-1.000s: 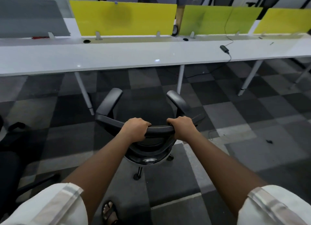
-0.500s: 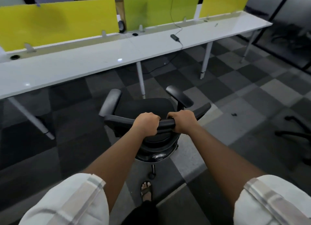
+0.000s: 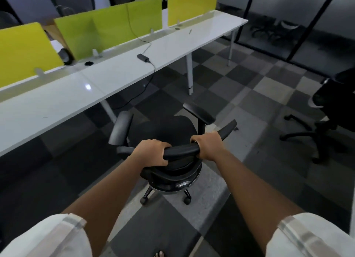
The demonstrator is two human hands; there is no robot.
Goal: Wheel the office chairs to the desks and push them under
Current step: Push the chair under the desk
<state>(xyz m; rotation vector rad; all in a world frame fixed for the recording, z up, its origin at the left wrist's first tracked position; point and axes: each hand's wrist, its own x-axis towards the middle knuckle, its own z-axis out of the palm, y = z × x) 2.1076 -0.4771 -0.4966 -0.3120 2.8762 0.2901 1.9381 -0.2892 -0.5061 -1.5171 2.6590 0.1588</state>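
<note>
The black office chair with padded armrests and a wheeled base (image 3: 165, 134) stands on the grey checkered carpet floor (image 3: 240, 80) right in front of me, just short of the long white table (image 3: 119, 72). Its seat faces away from me, toward the table's edge and a little to the right, so its front-to-back line runs at a slant to the table's long side. The curved top bar of its backrest runs across my view, tilted up on the right. The seat is dark fabric, the armrests are grey-black pads, and two castors show beneath the shell.

My left hand (image 3: 151, 153) grips the top bar with fingers curled over it, and my right hand (image 3: 208, 147) grips the same bar just beside it.

Yellow and green divider panels (image 3: 107, 32) stand along the table's far edge. A black power adapter with its cable (image 3: 143, 57) lies on top. A second black office chair (image 3: 326, 112) stands well apart at my right.
</note>
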